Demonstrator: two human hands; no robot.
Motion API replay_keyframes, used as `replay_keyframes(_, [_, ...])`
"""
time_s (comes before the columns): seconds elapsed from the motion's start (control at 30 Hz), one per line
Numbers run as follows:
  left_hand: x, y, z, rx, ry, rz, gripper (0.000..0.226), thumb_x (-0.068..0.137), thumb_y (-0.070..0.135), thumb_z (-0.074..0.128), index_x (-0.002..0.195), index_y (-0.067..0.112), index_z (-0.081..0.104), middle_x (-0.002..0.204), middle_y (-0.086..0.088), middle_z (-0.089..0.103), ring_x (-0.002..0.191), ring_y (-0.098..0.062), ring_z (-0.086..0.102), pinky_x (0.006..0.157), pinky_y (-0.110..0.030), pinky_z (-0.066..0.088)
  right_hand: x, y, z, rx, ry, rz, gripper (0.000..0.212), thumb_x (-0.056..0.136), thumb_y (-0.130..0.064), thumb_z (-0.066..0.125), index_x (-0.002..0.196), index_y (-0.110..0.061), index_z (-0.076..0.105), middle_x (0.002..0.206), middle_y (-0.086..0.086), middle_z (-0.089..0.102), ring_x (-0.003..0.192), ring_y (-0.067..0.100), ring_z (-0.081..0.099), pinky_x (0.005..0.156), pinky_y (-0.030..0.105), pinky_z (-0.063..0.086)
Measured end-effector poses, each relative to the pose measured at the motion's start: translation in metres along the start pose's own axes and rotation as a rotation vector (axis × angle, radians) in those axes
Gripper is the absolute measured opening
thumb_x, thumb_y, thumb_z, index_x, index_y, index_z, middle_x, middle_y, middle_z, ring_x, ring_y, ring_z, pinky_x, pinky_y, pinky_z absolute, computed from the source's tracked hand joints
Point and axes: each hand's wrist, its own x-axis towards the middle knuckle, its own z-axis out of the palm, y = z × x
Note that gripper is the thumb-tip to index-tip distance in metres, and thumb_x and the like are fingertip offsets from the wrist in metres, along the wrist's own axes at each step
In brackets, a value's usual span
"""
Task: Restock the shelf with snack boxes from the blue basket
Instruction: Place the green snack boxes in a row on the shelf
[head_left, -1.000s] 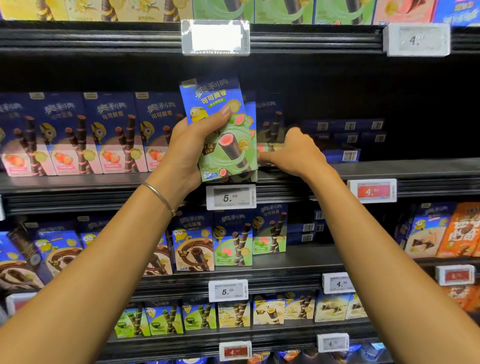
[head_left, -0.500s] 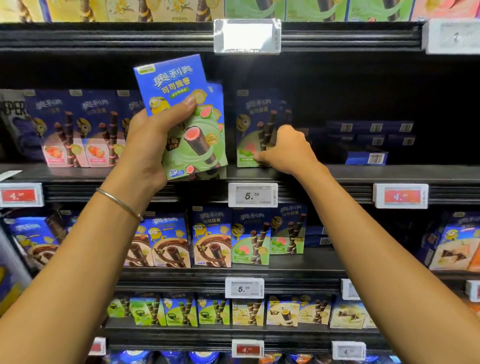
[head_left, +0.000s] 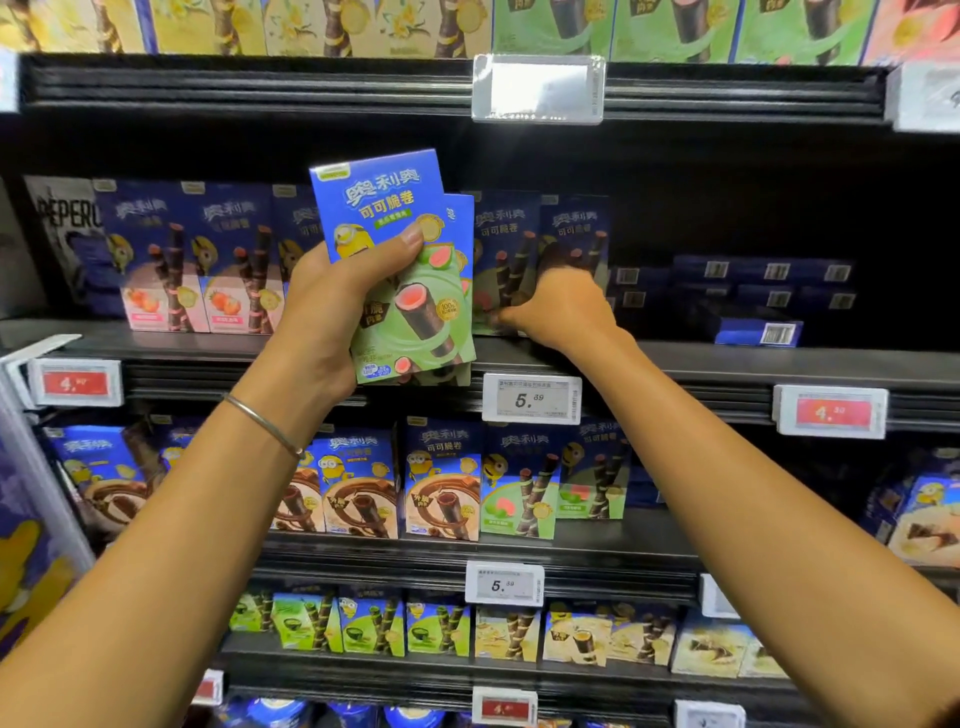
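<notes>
My left hand (head_left: 332, 306) grips a small stack of blue-and-green snack boxes (head_left: 400, 275) in front of the middle shelf (head_left: 727, 364), thumb across the front box. A second box shows behind the first. My right hand (head_left: 556, 306) reaches onto that shelf and holds the lower part of a green-and-blue snack box (head_left: 506, 249) standing upright there, with another upright box (head_left: 576, 234) just behind it. The blue basket is out of view.
Pink strawberry boxes (head_left: 208, 260) stand left on the same shelf. Flat-lying blue boxes (head_left: 753, 296) are stacked at the right rear, with dark open space above them. Price tags (head_left: 531, 399) line the shelf edges. Lower shelves hold chocolate, green and yellow boxes.
My left hand with the boxes has shifted right, closer to the right hand. My right hand stays on the shelf box, now set a little further in.
</notes>
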Motion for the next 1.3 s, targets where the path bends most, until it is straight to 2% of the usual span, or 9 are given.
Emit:
replay_keyframes(0.2, [-0.002, -0.006, 0.011, 0.019, -0.043, -0.010, 0.042, 0.093, 0.020, 0.079, 0.130, 0.004, 0.069, 0.116, -0.011, 0.079, 0.105, -0.031, 0.078, 0.084, -0.045, 0.065, -0.002, 0.019, -0.017, 0.160, 0.066, 0.084, 0.052, 0.072, -0.053, 0.076, 0.100, -0.010, 0.068, 0.105, 0.012, 0.069, 0.097, 0.033, 0.066, 0.085, 0.044, 0.058])
replay_keyframes(0.37, [0.001, -0.003, 0.016, 0.046, -0.037, 0.033, 0.039, 0.090, 0.021, 0.081, 0.125, 0.006, 0.071, 0.110, -0.008, 0.081, 0.100, -0.028, 0.079, 0.077, -0.039, 0.065, 0.008, 0.087, -0.068, -0.087, 0.282, 0.342, 0.044, 0.080, -0.036, 0.058, 0.110, -0.006, 0.070, 0.124, 0.022, 0.066, 0.115, 0.042, 0.061, 0.094, 0.041, 0.049])
replay_keyframes(0.53, [0.006, 0.001, 0.018, 0.016, -0.054, 0.058, 0.037, 0.089, 0.021, 0.082, 0.122, 0.006, 0.074, 0.113, -0.011, 0.080, 0.102, -0.031, 0.078, 0.083, -0.043, 0.064, 0.011, 0.150, -0.096, -0.282, -0.003, 0.559, 0.066, 0.081, -0.053, 0.054, 0.133, -0.014, 0.059, 0.149, 0.017, 0.049, 0.135, 0.042, 0.047, 0.114, 0.054, 0.033])
replay_keyframes(0.63, [0.010, 0.005, 0.021, -0.021, -0.074, 0.054, 0.036, 0.089, 0.021, 0.081, 0.121, 0.006, 0.075, 0.114, -0.012, 0.080, 0.103, -0.032, 0.078, 0.083, -0.044, 0.063, 0.010, 0.165, -0.098, -0.190, -0.084, 0.548, 0.074, 0.072, -0.060, 0.057, 0.130, -0.015, 0.062, 0.144, 0.017, 0.054, 0.126, 0.041, 0.055, 0.107, 0.051, 0.044])
replay_keyframes(0.8, [0.010, 0.000, 0.026, -0.075, -0.087, 0.020, 0.033, 0.091, 0.019, 0.079, 0.121, 0.007, 0.076, 0.115, -0.013, 0.080, 0.104, -0.033, 0.078, 0.083, -0.043, 0.064, 0.015, 0.155, -0.093, -0.041, 0.081, 0.537, 0.068, 0.071, -0.054, 0.068, 0.119, -0.006, 0.068, 0.132, 0.022, 0.062, 0.117, 0.040, 0.060, 0.087, 0.039, 0.046])
replay_keyframes(0.9, [0.010, -0.005, 0.030, -0.086, -0.086, -0.004, 0.034, 0.091, 0.019, 0.078, 0.122, 0.006, 0.075, 0.112, -0.012, 0.080, 0.102, -0.031, 0.078, 0.081, -0.041, 0.064, 0.026, 0.140, -0.080, 0.146, 0.165, 0.483, 0.050, 0.083, -0.037, 0.067, 0.119, -0.002, 0.067, 0.129, 0.022, 0.063, 0.118, 0.038, 0.060, 0.094, 0.039, 0.049])
replay_keyframes(1.0, [0.010, -0.007, 0.033, -0.088, -0.093, -0.014, 0.030, 0.091, 0.018, 0.078, 0.119, 0.008, 0.076, 0.112, -0.012, 0.080, 0.101, -0.032, 0.078, 0.081, -0.042, 0.064, 0.037, 0.120, -0.065, 0.324, 0.072, 0.425, 0.044, 0.092, -0.025, 0.064, 0.130, -0.004, 0.063, 0.135, 0.015, 0.062, 0.125, 0.031, 0.058, 0.098, 0.033, 0.049])
replay_keyframes(1.13, [0.011, -0.009, 0.035, -0.084, -0.100, -0.011, 0.027, 0.091, 0.018, 0.078, 0.117, 0.009, 0.077, 0.112, -0.013, 0.080, 0.101, -0.032, 0.079, 0.082, -0.043, 0.064, 0.045, 0.098, -0.047, 0.259, -0.158, 0.378, 0.049, 0.102, -0.023, 0.054, 0.146, -0.001, 0.046, 0.150, 0.017, 0.047, 0.136, 0.032, 0.045, 0.113, 0.036, 0.037])
replay_keyframes(1.3, [0.012, -0.010, 0.035, -0.077, -0.092, -0.004, 0.023, 0.090, 0.019, 0.080, 0.111, 0.012, 0.080, 0.111, -0.012, 0.080, 0.099, -0.030, 0.079, 0.078, -0.039, 0.064, 0.039, 0.090, -0.057, 0.235, -0.183, 0.281, 0.057, 0.100, -0.023, 0.060, 0.147, 0.002, 0.042, 0.153, 0.021, 0.041, 0.140, 0.037, 0.041, 0.115, 0.041, 0.033])
